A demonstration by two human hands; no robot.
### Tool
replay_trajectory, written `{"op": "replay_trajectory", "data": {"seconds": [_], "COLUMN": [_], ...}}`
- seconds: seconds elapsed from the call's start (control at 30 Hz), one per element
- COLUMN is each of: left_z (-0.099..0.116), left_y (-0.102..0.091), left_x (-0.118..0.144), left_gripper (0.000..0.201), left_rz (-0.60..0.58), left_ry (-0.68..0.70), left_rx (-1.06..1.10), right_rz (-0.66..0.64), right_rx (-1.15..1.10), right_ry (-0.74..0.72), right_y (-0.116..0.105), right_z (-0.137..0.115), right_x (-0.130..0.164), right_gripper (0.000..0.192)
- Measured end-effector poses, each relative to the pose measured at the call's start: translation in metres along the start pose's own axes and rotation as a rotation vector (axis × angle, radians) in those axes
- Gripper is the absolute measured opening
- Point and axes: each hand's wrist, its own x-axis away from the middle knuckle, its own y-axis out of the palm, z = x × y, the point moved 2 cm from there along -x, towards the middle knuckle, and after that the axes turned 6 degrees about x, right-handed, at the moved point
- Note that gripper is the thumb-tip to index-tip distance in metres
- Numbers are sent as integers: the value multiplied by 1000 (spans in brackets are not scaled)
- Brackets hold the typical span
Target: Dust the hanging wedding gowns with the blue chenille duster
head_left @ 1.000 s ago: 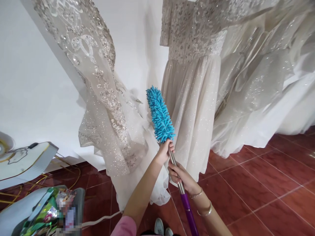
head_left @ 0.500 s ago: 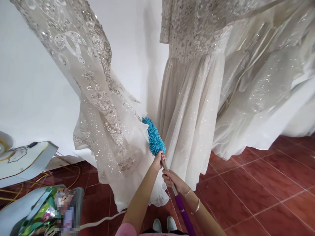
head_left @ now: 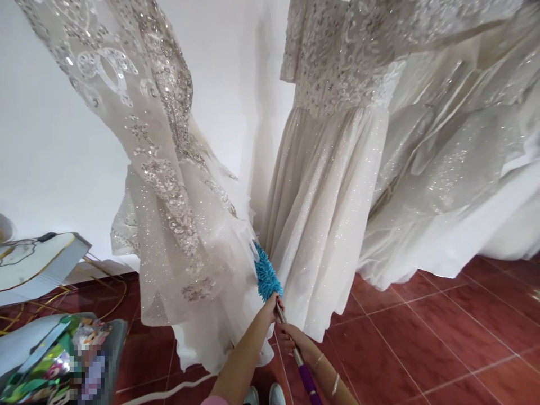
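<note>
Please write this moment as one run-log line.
duster head: between left dress and middle dress | left hand: on shaft | right hand: on shaft, lower

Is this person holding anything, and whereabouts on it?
A blue duster. The left hand grips it at the base of the fluffy end; the right hand grips the metal shaft, near the purple section.

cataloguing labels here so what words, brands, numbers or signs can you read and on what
No readable text anywhere.
Duster: any marking on its purple handle is too small to read.
Colourful items in the bin: partly pixelated, any print unreadable.
Dresses: no lettering seen.
</note>
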Motion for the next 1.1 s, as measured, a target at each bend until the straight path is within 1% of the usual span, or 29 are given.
{"op": "replay_trajectory", "data": {"seconds": [0.1,0.17,0.23,0.27,0.33,0.37,0.47,0.53,0.6,0.67,0.77,0.9,0.97,1.1], "left_z": [7,18,34,43,61,70,95,109,121,129,134,125,116,95], "left_y": [25,47,70,81,101,108,119,120,117,110,97,75,66,55], "left_x": [6,13,25,33,53,64,95,109,115,112,97,69,56,34], "left_gripper": [33,30,27,25,26,27,32,34,35,36,38,35,33,33], "left_rz": [-37,-86,-154,-197,-373,-430,-548,-597,-603,-556,-447,-304,-245,-169], "left_ry": [16,33,47,63,100,137,231,287,318,320,298,229,202,168], "left_rx": [17,37,52,61,45,37,-8,-24,-30,-20,32,120,140,131], "right_rz": [78,97,98,96,80,72,-14,-58,-87,-108,-146,-168,-157,-126], "right_rx": [45,68,82,85,98,92,101,109,113,111,104,96,92,67], "right_ry": [-58,-113,-188,-230,-340,-385,-430,-428,-418,-397,-358,-285,-253,-224], "right_y": [-8,-10,-8,-5,5,12,35,49,59,64,64,56,50,35], "right_z": [-15,-31,-52,-62,-84,-94,-120,-131,-139,-141,-136,-121,-112,-94], "right_x": [6,12,21,27,41,48,65,69,67,59,41,18,11,4], "right_gripper": [48,50,52,55,59,59,57,58,59,59,56,55,54,46]}}
